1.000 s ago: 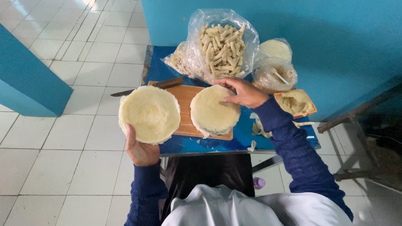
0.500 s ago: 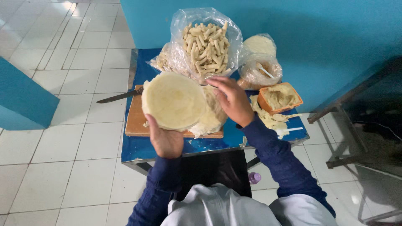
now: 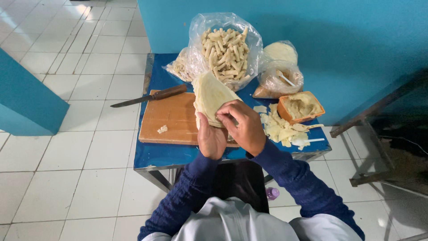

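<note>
Both hands are together, the left hand (image 3: 211, 140) and right hand (image 3: 243, 127) clamped on a stack of pale round wrappers (image 3: 211, 95). They hold it tilted above the wooden cutting board (image 3: 171, 118), near the knife (image 3: 149, 96)

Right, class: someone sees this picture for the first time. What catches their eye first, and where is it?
First, the pale round wrappers held up by the left hand and right hand over the wooden cutting board. Behind them, at the blue table's back edge, stands a clear bag of pale rolled sticks. A knife lies along the board's far side, its blade overhanging the table's left edge.
</note>
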Demonstrator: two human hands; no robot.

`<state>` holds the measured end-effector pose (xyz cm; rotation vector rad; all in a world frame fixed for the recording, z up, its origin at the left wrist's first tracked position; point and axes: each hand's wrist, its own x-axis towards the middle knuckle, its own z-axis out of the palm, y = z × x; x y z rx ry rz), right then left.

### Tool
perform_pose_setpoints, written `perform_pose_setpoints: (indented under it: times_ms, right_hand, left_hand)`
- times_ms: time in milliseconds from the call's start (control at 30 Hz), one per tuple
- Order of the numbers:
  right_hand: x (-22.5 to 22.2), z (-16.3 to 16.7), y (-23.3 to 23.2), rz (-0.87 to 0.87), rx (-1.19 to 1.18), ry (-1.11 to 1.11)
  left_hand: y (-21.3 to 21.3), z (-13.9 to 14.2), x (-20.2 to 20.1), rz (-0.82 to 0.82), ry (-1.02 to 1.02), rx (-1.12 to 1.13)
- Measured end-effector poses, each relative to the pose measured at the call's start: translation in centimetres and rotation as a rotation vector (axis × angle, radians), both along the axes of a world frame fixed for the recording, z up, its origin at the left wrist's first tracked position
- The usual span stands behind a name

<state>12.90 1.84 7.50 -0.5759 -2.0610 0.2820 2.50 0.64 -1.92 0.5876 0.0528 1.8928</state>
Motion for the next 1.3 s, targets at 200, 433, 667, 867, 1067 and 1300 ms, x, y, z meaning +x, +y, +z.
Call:
perform_pose_setpoints:
  times_ms: [200,433,667,867,1067,1300]
  right_hand:
    - [-0.3,-0.2,-0.6,-0.044,0.031,0.031]
    - [1.4,-0.8,-0.7,-0.060,-0.167,0.034]
    - [4.8,-4.2,0.3,-0.130,-0.522,0.185]
    - [3.4,-6.8,0.7,-0.190,-0.268,0.293]
    - [3.0,-6.3,-0.1,-0.338,-0.188,0.154]
    - [7.2,-5.5,2.3,-0.244,-0.483,0.188]
  left_hand:
    - [0.3,-1.4,0.5,-0.118,0.030,-0.001]
    - [0.0,-2.5,1.9,-0.152,0.047,-0.117]
    - [-0.9,-1.4,4.1,-0.091,0.009,-0.069]
    - [-1.4,-2.1,5.5,-0.126,0.069,-0.147]
    - [-2.0,-3.0,5.9,-0.156,0.087,-0.156]
    - [-3.6,-2.2,4.8,-0.245,0.021,-0.113]
